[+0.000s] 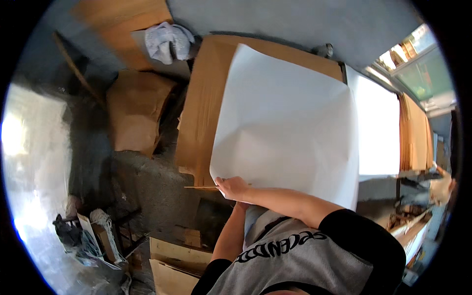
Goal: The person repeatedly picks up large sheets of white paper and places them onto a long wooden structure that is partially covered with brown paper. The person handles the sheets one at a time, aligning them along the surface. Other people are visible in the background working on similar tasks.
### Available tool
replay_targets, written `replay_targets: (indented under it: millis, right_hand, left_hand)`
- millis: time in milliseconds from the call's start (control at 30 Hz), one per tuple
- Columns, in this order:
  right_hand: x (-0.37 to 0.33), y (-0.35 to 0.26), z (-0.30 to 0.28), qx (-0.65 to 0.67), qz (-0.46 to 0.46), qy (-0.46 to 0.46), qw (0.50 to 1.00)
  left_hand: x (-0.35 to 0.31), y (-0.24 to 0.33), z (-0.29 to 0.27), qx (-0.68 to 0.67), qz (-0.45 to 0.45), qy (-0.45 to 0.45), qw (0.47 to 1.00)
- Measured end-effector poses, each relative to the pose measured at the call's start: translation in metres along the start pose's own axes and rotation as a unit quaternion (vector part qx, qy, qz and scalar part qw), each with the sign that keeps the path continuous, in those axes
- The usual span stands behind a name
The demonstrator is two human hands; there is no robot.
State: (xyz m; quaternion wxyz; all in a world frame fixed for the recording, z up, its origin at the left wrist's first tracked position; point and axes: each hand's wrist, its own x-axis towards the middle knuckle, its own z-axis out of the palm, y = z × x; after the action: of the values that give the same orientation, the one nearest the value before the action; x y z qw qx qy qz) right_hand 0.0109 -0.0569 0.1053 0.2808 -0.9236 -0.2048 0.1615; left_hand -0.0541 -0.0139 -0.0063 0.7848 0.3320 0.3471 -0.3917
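Note:
A large white sheet (290, 113) of paper or thin card lies over a stack of brown cardboard (199, 142). My right hand (232, 188) is closed at the sheet's near left corner, with its forearm across the near edge. A thin, light-brown stick or strip (199, 187) juts out left of these fingers; whether they pinch it or only the sheet is hard to make out. My left hand (241, 205) is just below, close against my body, with its fingers hidden beneath the right hand and the sheet.
Right of the stack stand a bright white pile (378, 128) and more cardboard (415, 130). A crumpled pale cloth (169, 42) lies at the back left, above a brown paper-like bundle (137, 110). Cardboard pieces (179, 258) and a cluttered stand (101, 236) are at the lower left.

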Motion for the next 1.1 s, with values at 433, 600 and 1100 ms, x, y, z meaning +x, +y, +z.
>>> replay_targets:
  millis: [433,600,1100]
  right_hand:
    - [-0.194,0.106,-0.084,0.219,0.370,-0.014,0.903]
    - [-0.331,0.144,-0.044,0.399,0.595,0.182,0.674]
    - [-0.409,0.231,0.026,0.647,0.562,0.496,0.137]
  left_hand:
    - [-0.006,-0.003,0.014,0.061,-0.018,0.058,0.996]
    - [0.010,-0.001,-0.015,0.164,-0.009,0.068,0.984]
    - [0.000,0.007,-0.023,0.044,-0.051,0.138,0.988]
